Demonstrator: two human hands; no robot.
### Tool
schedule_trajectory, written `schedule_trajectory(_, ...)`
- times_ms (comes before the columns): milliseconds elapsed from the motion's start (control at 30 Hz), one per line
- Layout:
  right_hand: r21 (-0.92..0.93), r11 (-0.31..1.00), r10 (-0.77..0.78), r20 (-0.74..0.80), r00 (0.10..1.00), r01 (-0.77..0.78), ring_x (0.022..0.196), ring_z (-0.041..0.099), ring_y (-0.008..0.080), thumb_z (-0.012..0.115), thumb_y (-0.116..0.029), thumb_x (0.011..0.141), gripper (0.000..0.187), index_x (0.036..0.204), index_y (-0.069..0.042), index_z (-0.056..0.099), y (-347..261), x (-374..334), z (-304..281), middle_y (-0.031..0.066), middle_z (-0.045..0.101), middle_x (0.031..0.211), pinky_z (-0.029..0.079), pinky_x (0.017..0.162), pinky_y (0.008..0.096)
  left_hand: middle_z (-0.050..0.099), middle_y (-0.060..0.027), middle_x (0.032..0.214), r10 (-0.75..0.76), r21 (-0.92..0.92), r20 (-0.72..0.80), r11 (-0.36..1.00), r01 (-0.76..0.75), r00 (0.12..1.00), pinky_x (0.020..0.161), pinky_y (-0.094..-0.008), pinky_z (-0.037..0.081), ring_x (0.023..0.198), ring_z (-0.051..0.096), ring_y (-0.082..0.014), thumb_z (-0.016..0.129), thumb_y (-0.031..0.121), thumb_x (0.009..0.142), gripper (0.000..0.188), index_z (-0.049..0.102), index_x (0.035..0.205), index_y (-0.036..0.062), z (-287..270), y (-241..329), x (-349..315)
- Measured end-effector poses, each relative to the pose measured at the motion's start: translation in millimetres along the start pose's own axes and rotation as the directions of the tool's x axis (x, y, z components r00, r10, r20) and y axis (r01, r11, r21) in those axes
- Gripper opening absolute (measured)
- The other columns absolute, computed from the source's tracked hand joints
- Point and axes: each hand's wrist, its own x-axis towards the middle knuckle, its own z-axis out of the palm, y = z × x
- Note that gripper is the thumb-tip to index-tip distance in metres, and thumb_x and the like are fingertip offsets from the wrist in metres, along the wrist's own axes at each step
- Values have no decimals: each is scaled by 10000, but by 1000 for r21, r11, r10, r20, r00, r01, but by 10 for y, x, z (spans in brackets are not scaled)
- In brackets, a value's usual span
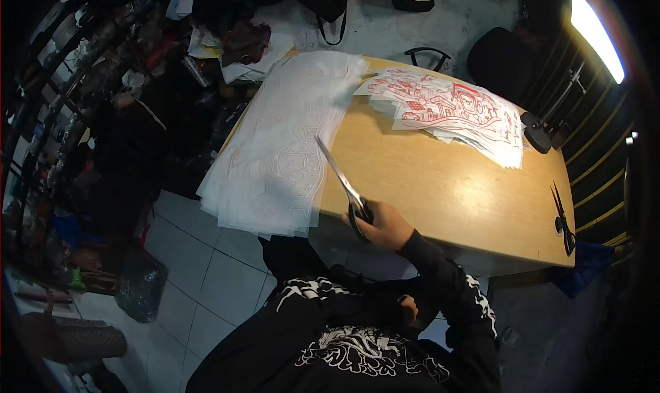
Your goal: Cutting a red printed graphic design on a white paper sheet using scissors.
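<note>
Steel scissors [342, 180] in right hand [386, 225], translucent sheets [278, 145]

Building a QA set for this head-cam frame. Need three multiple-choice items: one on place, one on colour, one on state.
1. Where does the second pair of scissors lie?
A. by the table's right edge
B. on the white sheets
C. on the floor

2. What colour is the print on the far stack of sheets?
A. blue
B. red
C. green

3. What is the right hand doing?
A. resting flat and empty
B. holding scissors
C. lifting a lamp

Answers: 1 A, they lie on bare wood at the right of the table. 2 B, red line drawings show. 3 B, its fingers grip the handles of the scissors, blades over the white sheets.
</note>
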Motion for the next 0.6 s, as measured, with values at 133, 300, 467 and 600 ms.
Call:
schedule_trajectory(133,-153,984,-137,-330,934,90,597,582,292,702,-327,766,416,855,47,545,-14,614,226,143,560,639,449,562,368,443,-188,1267,22,1,14,1000,-22,1000,1014,-399,313,1214,382,-348,480,209,893,358,475,1192,13,49,14,-31)
schedule_trajectory(300,-191,982,-78,-465,882,-14,632,588,338,698,-267,749,357,828,41,538,2,1095,520,154,583,672,459,598,394,437,-191,1275,37,10,12,999,-37,999,1018,-399,308,1219,377,-349,482,210,892,367,471,1202,13,92,26,-42)
schedule_trajectory(467,-100,995,-53,-491,869,5,721,605,339,700,-164,725,313,880,39,520,-8,1091,571,168,607,750,472,653,394,431,-194,1283,34,43,-8,998,-34,999,1022,-399,303,1224,372,-349,483,212,892,377,467,1212,13,-20,-4,-104)
schedule_trajectory(600,-20,1000,0,-446,895,-10,695,593,289,701,-83,699,328,932,51,514,-132,1069,460,134,578,733,468,648,361,426,-197,1290,42,57,-13,998,-41,999,1026,-399,299,1228,369,-350,484,213,892,385,464,1220,12,-33,-12,-85)
